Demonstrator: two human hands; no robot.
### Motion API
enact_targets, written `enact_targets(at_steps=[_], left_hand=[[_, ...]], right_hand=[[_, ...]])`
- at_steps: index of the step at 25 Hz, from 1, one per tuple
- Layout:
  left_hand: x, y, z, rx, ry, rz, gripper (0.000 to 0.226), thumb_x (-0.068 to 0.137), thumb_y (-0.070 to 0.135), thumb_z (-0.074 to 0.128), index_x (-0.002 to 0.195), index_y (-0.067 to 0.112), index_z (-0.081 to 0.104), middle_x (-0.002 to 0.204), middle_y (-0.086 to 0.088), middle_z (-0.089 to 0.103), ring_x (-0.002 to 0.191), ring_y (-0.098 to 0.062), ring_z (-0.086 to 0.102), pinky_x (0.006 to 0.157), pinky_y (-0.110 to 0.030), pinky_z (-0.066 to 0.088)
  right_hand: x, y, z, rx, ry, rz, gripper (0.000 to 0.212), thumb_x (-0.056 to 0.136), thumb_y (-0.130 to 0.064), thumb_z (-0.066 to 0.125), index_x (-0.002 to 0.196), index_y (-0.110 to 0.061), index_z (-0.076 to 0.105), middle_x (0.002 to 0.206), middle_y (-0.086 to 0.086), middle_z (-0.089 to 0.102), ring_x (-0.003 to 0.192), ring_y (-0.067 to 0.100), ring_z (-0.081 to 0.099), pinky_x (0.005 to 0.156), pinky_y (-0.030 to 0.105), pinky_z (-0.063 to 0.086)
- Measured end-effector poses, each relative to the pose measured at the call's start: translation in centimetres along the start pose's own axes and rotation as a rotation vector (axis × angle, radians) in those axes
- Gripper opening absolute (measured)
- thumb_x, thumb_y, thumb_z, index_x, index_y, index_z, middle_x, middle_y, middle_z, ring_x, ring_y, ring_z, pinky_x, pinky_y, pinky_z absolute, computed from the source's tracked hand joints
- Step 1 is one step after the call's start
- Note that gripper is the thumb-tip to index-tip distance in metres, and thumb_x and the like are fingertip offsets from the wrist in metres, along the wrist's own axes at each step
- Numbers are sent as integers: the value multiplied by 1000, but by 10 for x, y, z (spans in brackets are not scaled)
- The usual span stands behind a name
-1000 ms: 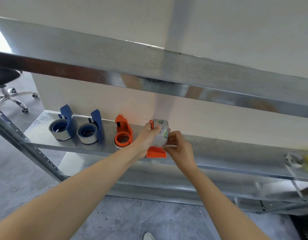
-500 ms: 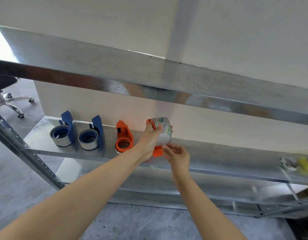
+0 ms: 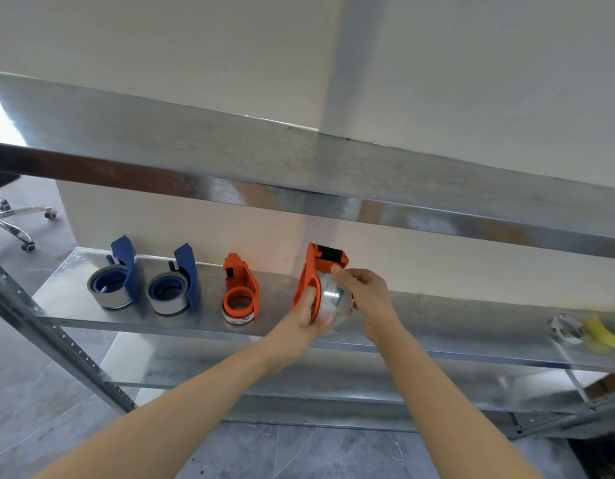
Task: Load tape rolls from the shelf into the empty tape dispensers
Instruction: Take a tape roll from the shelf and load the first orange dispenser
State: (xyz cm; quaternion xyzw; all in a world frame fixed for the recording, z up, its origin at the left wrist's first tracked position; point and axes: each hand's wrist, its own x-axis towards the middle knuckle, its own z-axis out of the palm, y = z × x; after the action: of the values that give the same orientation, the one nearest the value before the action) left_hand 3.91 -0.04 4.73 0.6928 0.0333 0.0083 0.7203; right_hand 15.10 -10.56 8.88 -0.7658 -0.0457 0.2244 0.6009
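An orange tape dispenser [image 3: 316,267] with a clear tape roll [image 3: 333,300] mounted on it is held just above the metal shelf [image 3: 454,323]. My left hand [image 3: 304,316] grips the dispenser and roll from below. My right hand [image 3: 365,293] wraps over the roll's right side, thumb near the black roller. On the shelf to the left stand another orange dispenser [image 3: 240,293] with a roll and two blue dispensers [image 3: 116,283] [image 3: 176,286] with rolls.
Loose tape rolls, one white [image 3: 567,328] and one yellow [image 3: 605,331], lie at the shelf's far right. An upper shelf beam [image 3: 299,198] crosses overhead. A slanted upright [image 3: 57,344] stands at left. An office chair base [image 3: 12,219] is on the floor at far left.
The dispenser and roll have turned so the black roller end points up and away. My right hand moved from under the roll up onto its right side.
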Motion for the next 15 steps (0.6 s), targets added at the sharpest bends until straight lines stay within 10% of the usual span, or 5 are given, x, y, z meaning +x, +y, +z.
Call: enact_targets(at_steps=[3,7,15], left_hand=[[-4,-5,-1,91,-19,6,50,98,23,53,141,31,29,129,19,51,134,-9,42,104,-12,38],[-3,-10,-8,150,-2,2,71,91,1,58,148,25,24,146,5,45,137,-11,43,111,-30,40],[-1,4,-6,-54,149,21,65,91,12,65,141,27,25,135,0,56,123,-11,57,94,-21,53]], right_hand=[[3,5,-5,-1,-49,7,24,82,-31,73,97,-12,68,92,12,73,79,21,68,71,34,56],[-2,3,-8,174,-240,75,9,86,-11,67,94,-10,72,89,13,74,75,20,72,69,31,59],[-24,15,1,295,-197,-65,46,83,4,67,118,-26,63,101,10,69,96,23,70,85,37,58]])
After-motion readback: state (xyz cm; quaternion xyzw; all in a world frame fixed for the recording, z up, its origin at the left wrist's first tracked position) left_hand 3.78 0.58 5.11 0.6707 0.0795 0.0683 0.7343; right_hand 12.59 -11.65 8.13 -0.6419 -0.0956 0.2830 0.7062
